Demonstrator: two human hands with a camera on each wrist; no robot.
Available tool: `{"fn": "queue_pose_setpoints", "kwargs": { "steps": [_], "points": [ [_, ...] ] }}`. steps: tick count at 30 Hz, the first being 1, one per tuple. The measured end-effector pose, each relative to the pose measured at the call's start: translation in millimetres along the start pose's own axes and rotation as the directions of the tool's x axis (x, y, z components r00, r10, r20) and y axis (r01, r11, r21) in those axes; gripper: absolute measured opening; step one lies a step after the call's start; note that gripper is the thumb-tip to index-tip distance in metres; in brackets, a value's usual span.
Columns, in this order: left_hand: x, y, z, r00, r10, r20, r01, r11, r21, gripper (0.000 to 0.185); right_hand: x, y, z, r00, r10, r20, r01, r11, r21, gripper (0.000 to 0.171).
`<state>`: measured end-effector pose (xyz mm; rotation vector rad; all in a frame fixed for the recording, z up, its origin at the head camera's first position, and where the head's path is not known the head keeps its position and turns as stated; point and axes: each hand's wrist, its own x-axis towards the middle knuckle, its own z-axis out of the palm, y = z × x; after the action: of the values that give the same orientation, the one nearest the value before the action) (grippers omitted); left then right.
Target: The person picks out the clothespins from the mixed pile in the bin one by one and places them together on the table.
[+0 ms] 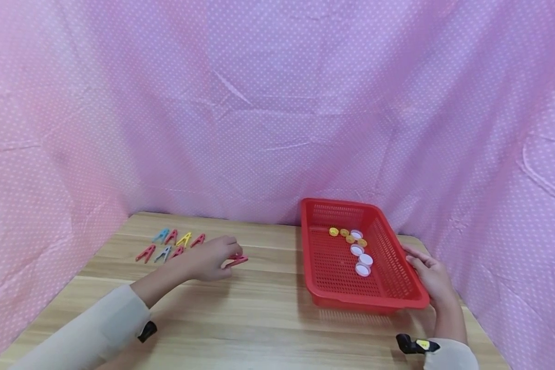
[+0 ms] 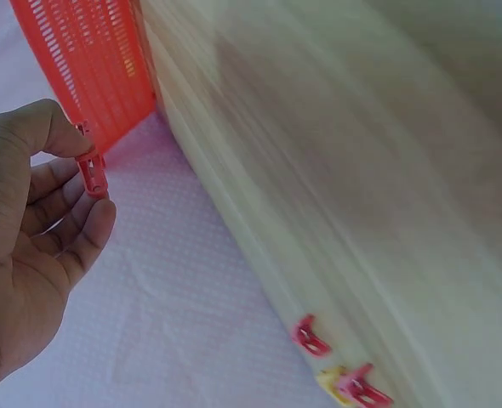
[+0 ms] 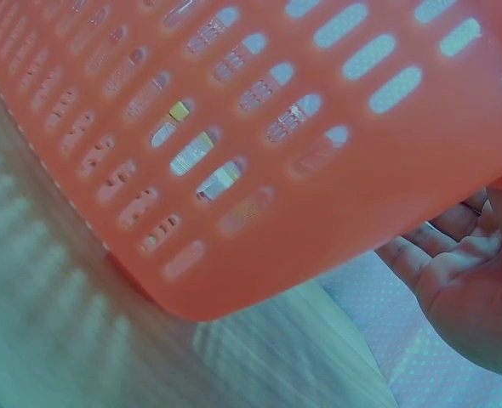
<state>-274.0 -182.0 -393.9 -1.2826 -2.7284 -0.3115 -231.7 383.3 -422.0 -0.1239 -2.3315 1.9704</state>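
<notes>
My left hand (image 1: 213,258) pinches a red clothespin (image 1: 237,261) between thumb and fingers, above the table. In the left wrist view, the clothespin (image 2: 92,172) shows at the fingertips. Several other clothespins, red, blue, grey and yellow (image 1: 184,239), lie behind that hand at the left of the table. My right hand (image 1: 433,280) holds the right rim of a red plastic basket (image 1: 309,257). In the right wrist view, the fingers (image 3: 408,255) reach under the rim, and the thumb is mostly hidden. White bottle caps (image 1: 363,269) and smaller yellow caps (image 1: 334,232) lie inside the basket.
The wooden table (image 1: 268,318) runs up to a pink dotted curtain (image 1: 268,128), which hangs behind it and along both sides. The basket stands on the right part of the table, its slotted wall (image 3: 259,221) close to the right wrist.
</notes>
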Motion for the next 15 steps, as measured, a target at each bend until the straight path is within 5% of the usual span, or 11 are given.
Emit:
{"fn": "queue_pose_setpoints", "kwargs": {
  "steps": [15],
  "points": [
    [-58.5,-21.2,-0.8,0.983,-0.158,-0.097,0.153,0.987,-0.051,0.027,-1.2,-3.7,2.1,1.0,0.024,-0.011,-0.023,1.0,0.01,0.055]
  ]
}}
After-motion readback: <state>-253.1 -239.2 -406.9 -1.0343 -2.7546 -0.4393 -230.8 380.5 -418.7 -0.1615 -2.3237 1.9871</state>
